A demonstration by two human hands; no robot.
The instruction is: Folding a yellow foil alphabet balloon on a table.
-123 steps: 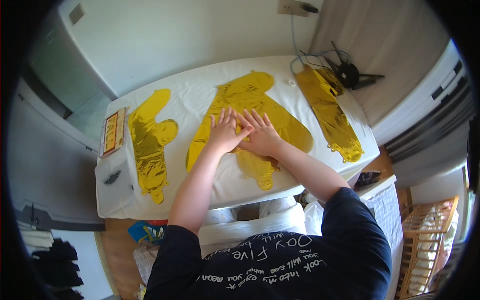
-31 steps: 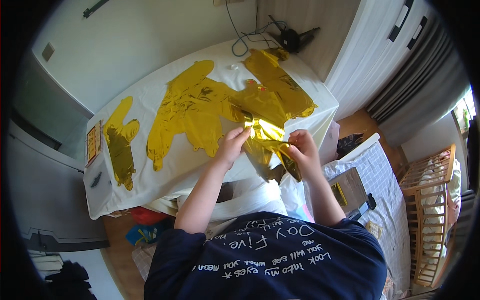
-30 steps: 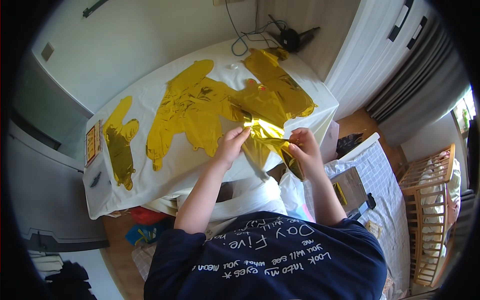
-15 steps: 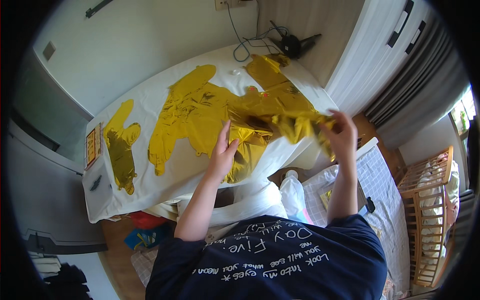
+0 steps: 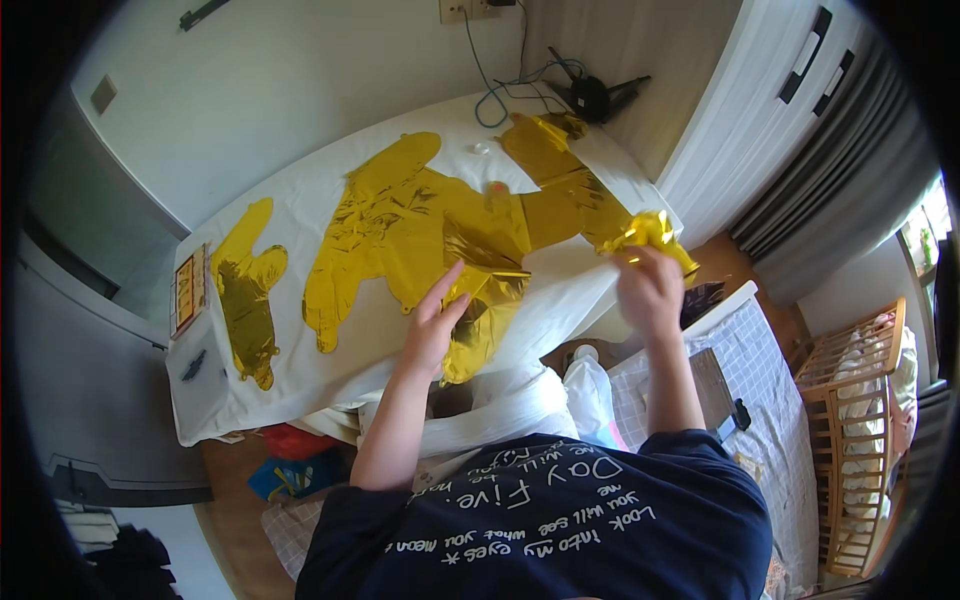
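Observation:
Several flat, uninflated gold foil balloons lie on a table with a white cloth (image 5: 300, 370). My right hand (image 5: 650, 290) is closed on a crumpled gold foil balloon (image 5: 655, 232) at the table's right edge. My left hand (image 5: 430, 330) has its fingers apart, beside a folded gold foil part (image 5: 485, 325) that droops over the front edge. A large foil balloon (image 5: 385, 230) spreads across the middle, overlapped by that part. Farther back on the right lies another foil piece (image 5: 540, 150). A smaller foil balloon (image 5: 248, 310) rests flat at the left.
A black router (image 5: 590, 98) with cables stands in the far right corner. A small white roll (image 5: 481, 149) sits near the back edge. At the left end lies a framed red-and-yellow card (image 5: 188, 290). To the right are a bed (image 5: 765, 380) and a wooden crib (image 5: 850, 430).
My right hand has moved slightly left and down, bunching the foil at the table's right edge. The foil stretched between my hands has dropped away; my left hand has shifted slightly down and its fingers have spread.

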